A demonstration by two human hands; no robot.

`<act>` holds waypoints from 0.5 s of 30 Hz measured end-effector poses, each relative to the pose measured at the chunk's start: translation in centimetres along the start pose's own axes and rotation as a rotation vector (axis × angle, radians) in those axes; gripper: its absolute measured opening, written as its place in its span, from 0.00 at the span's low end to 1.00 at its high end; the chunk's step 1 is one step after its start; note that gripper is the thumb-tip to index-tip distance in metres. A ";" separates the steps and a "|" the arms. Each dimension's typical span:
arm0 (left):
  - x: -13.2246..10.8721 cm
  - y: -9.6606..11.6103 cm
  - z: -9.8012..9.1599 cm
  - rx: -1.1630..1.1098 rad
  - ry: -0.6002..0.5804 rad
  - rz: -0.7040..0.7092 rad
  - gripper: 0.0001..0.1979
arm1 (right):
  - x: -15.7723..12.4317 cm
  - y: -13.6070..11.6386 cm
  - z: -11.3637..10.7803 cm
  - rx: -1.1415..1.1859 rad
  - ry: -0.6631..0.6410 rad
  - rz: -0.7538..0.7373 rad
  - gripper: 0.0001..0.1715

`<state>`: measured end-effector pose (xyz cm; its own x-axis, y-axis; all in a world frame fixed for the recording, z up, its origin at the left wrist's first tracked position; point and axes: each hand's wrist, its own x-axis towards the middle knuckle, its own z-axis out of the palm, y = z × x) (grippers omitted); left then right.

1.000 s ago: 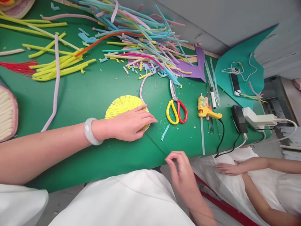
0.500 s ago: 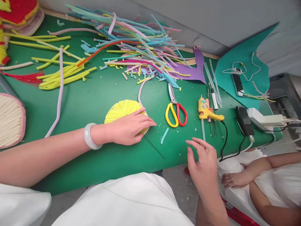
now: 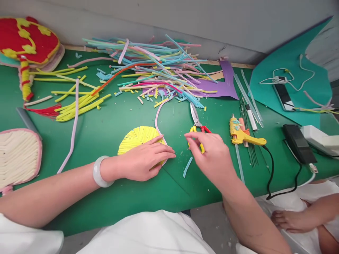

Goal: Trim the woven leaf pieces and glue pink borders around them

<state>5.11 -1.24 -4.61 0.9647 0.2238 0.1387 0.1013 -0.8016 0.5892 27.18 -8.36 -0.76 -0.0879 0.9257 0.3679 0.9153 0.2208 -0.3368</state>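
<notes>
My left hand (image 3: pixel 145 158) lies flat with fingers stretched over a yellow oval pad (image 3: pixel 139 137) wound from fuzzy stems, hiding its lower right part. A pale pink pipe cleaner (image 3: pixel 157 118) runs along the pad's right edge and curves up toward the pile. Above the scissors (image 3: pixel 196 116) with one yellow and one red handle hovers my right hand (image 3: pixel 212 155), thumb and forefinger curved with a small gap between them. It partly covers the handles, and I see nothing held in it. A short blue piece (image 3: pixel 188 167) and a thin dark wire (image 3: pixel 176 180) lie nearby.
A heap of coloured pipe cleaners (image 3: pixel 159 67) spreads at the back. Yellow stems (image 3: pixel 82 106) and a cream pad (image 3: pixel 19 155) lie left. A yellow glue gun (image 3: pixel 246 135) with a black cord rests right, near a power bank (image 3: pixel 298 143). Another person's hand (image 3: pixel 288 220) shows lower right.
My right hand has moved up and left from the table's front edge to above the scissors' handles. My left hand stays on the yellow pad. The camera view has tilted slightly upward.
</notes>
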 end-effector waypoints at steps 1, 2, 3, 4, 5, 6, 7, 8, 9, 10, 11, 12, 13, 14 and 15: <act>0.0 0.1 -0.1 -0.003 0.007 0.000 0.21 | 1.1 0.3 0.0 -0.011 0.002 0.012 0.08; 0.0 0.1 -0.1 -0.006 0.016 -0.002 0.20 | 2.1 0.5 0.1 -0.009 -0.007 0.025 0.08; 0.0 0.2 -0.2 -0.010 0.024 -0.007 0.19 | 2.9 0.5 0.3 0.003 -0.022 0.038 0.08; 0.0 0.2 -0.2 -0.015 0.029 -0.014 0.18 | 3.4 0.4 0.6 0.024 -0.035 0.047 0.08; 0.0 0.3 -0.2 -0.022 0.029 -0.021 0.18 | 3.8 0.4 1.0 0.051 -0.046 0.055 0.08; 0.0 0.3 -0.3 -0.029 0.024 -0.028 0.18 | 3.9 0.3 1.5 0.078 -0.056 0.061 0.08; 0.0 0.3 -0.3 -0.034 0.019 -0.035 0.18 | 3.9 0.3 2.0 0.104 -0.069 0.064 0.08; 0.0 0.2 -0.3 -0.039 0.010 -0.040 0.18 | 3.7 0.4 2.5 0.125 -0.082 0.065 0.08; -0.1 0.2 -0.3 -0.045 0.003 -0.044 0.18 | 3.6 0.5 3.0 0.142 -0.096 0.063 0.08; -0.1 0.1 -0.4 -0.051 -0.004 -0.047 0.18 | 3.4 0.8 3.4 0.154 -0.105 0.062 0.08; -0.1 0.1 -0.4 -0.058 -0.012 -0.052 0.18 | 3.3 1.0 3.6 0.162 -0.107 0.061 0.07; -0.1 0.1 -0.4 -0.066 -0.019 -0.057 0.18 | 3.2 1.4 3.7 0.167 -0.098 0.063 0.07; 0.0 0.1 -0.5 -0.074 -0.024 -0.062 0.18 | 3.2 1.7 3.7 0.166 -0.079 0.069 0.07; 0.0 0.1 -0.5 -0.081 -0.027 -0.064 0.18 | 3.3 2.0 3.6 0.161 -0.056 0.079 0.07; 0.0 0.1 -0.6 -0.088 -0.030 -0.067 0.18 | 3.4 2.3 3.4 0.152 -0.032 0.091 0.07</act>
<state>4.95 -0.98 -4.10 0.9634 0.2578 0.0732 0.1458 -0.7335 0.6639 27.61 -3.67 -3.24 -0.0224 0.9527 0.3030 0.8501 0.1777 -0.4957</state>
